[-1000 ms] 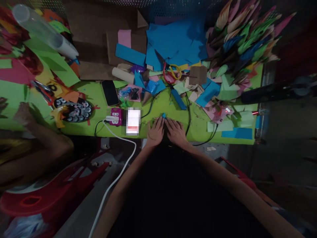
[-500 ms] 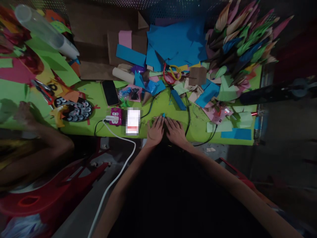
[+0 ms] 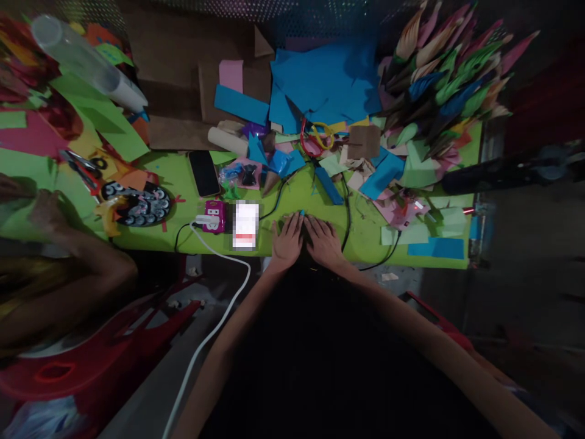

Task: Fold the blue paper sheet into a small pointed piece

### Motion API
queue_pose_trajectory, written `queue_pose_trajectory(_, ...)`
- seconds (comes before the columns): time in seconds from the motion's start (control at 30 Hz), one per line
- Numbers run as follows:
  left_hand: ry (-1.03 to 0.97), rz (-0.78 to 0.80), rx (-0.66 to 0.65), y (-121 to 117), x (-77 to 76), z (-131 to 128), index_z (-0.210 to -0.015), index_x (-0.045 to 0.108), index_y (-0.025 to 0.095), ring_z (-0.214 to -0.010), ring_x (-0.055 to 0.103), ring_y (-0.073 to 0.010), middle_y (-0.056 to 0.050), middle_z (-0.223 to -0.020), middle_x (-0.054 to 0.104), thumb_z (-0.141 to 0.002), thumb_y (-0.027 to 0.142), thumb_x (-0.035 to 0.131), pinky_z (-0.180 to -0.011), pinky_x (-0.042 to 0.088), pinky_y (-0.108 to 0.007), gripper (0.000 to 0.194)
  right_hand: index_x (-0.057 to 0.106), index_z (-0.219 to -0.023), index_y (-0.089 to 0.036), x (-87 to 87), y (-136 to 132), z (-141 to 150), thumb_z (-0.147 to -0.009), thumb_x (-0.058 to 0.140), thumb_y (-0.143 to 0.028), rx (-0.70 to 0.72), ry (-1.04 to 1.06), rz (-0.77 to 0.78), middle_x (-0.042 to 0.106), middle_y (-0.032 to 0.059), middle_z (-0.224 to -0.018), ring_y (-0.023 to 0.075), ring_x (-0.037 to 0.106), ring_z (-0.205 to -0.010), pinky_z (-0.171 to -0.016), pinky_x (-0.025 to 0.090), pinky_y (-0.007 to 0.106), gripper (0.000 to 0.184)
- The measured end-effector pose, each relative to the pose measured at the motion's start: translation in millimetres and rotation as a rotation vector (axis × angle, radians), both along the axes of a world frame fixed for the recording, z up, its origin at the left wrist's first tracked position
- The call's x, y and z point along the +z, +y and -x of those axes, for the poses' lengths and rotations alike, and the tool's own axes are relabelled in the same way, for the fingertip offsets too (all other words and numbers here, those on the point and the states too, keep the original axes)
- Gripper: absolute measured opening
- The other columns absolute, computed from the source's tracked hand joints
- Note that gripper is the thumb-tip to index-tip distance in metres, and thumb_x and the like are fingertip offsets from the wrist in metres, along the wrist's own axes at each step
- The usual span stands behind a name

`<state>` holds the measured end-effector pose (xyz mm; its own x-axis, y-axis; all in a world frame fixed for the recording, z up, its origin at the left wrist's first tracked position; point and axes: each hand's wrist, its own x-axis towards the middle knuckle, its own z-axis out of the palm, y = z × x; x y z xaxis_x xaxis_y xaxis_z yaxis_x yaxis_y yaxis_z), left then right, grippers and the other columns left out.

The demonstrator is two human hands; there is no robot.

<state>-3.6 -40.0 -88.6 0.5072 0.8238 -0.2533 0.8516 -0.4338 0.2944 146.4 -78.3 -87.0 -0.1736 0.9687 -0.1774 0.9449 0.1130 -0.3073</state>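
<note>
At the near edge of the green tabletop, my left hand lies flat with its fingers stretched forward. My right hand rests beside it in the same way, the thumbs and index fingers close together. A tiny blue piece shows at the tip of my left index finger; what it is and how far it runs under the fingers I cannot make out. Just beyond my right hand lies a blue-handled tool with a black cord. To the left of my left hand is a lit, blurred-out phone screen.
A purple power socket with a white cable and a dark phone lie left. Paper scraps, scissors and blue sheets cover the back. Folded paper cones stand right. A co-worker's arm rests at the left.
My hands stay nearly in place, and less of the blue piece shows at the fingertips. At the left edge, more of the co-worker's other hand has come into view.
</note>
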Motion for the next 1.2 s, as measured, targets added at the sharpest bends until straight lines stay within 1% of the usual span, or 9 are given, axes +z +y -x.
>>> queue_pose_trajectory(0.2,0.009,0.003,-0.004,3.9,1.8,-1.3,-0.160,0.025,0.019,-0.154,0.028,-0.0252,-0.009,-0.164,0.032,-0.102,0.027,0.031,-0.127,0.011,-0.059,0.058,0.038,-0.155,-0.013,-1.4,1.9,0.6,-0.093,0.046,-0.026,-0.022,0.020,0.010,0.040,0.0121,-0.161,0.0296,0.038,-0.144,-0.121,0.021,0.051,0.064)
queue_pose_trajectory(0.4,0.015,0.002,-0.006,9.0,2.6,-2.1,-0.159,0.027,0.020,-0.154,0.027,-0.0241,-0.008,-0.164,0.033,-0.102,0.027,0.030,-0.128,0.011,-0.058,0.057,0.038,-0.155,-0.012,-2.3,6.7,1.0,-0.094,0.045,-0.025,-0.036,0.043,0.002,0.038,0.0131,-0.162,0.0291,0.032,-0.149,-0.123,0.017,0.053,0.063)
queue_pose_trajectory(0.63,-0.034,-0.034,0.004,14.2,-0.6,-3.9,-0.159,0.028,0.020,-0.154,0.028,-0.0238,-0.007,-0.164,0.034,-0.103,0.028,0.031,-0.128,0.010,-0.057,0.057,0.037,-0.155,-0.011,-2.3,12.1,-0.4,-0.094,0.045,-0.024,-0.045,0.063,-0.003,0.038,0.0143,-0.161,0.0293,0.031,-0.150,-0.124,0.014,0.056,0.063)
queue_pose_trajectory(0.73,-0.073,-0.057,-0.003,9.5,-3.2,2.9,-0.159,0.029,0.021,-0.154,0.028,-0.0232,-0.007,-0.163,0.035,-0.103,0.028,0.030,-0.129,0.010,-0.055,0.056,0.036,-0.155,-0.010,-0.5,12.8,-1.5,-0.092,0.047,-0.024,-0.033,0.059,0.013,0.036,0.0153,-0.162,0.0301,0.029,-0.151,-0.124,0.013,0.056,0.066)
queue_pose_trajectory(0.83,-0.101,-0.070,-0.014,-0.9,-5.6,12.8,-0.158,0.029,0.018,-0.154,0.029,-0.0226,-0.009,-0.162,0.038,-0.103,0.027,0.031,-0.129,0.011,-0.052,0.056,0.033,-0.156,-0.010,1.2,13.0,-2.1,-0.090,0.049,-0.023,-0.024,0.060,0.018,0.034,0.0151,-0.163,0.0304,0.028,-0.152,-0.124,0.012,0.057,0.070)
queue_pose_trajectory(0.97,-0.110,-0.057,-0.035,-10.9,-7.4,17.3,-0.158,0.029,0.018,-0.154,0.029,-0.0224,-0.011,-0.162,0.038,-0.102,0.027,0.033,-0.129,0.011,-0.052,0.057,0.034,-0.156,-0.011,1.3,12.9,-2.0,-0.089,0.050,-0.022,-0.032,0.074,0.017,0.033,0.0146,-0.164,0.0299,0.028,-0.152,-0.124,0.011,0.056,0.070)
queue_pose_trajectory(1.07,-0.097,-0.052,-0.022,-9.8,-7.5,13.1,-0.159,0.028,0.017,-0.154,0.027,-0.0232,-0.011,-0.162,0.036,-0.102,0.028,0.034,-0.129,0.010,-0.052,0.058,0.036,-0.155,-0.011,1.1,13.1,-1.8,-0.090,0.050,-0.024,-0.039,0.082,0.023,0.034,0.0149,-0.163,0.0302,0.028,-0.152,-0.124,0.011,0.056,0.068)
queue_pose_trajectory(1.2,-0.066,-0.045,-0.019,-3.4,-6.2,8.6,-0.158,0.029,0.016,-0.154,0.027,-0.0243,-0.011,-0.163,0.036,-0.102,0.029,0.032,-0.129,0.011,-0.053,0.057,0.036,-0.155,-0.010,2.5,13.6,-2.0,-0.093,0.048,-0.025,-0.041,0.092,0.034,0.034,0.0142,-0.163,0.0292,0.028,-0.152,-0.125,0.011,0.056,0.065)
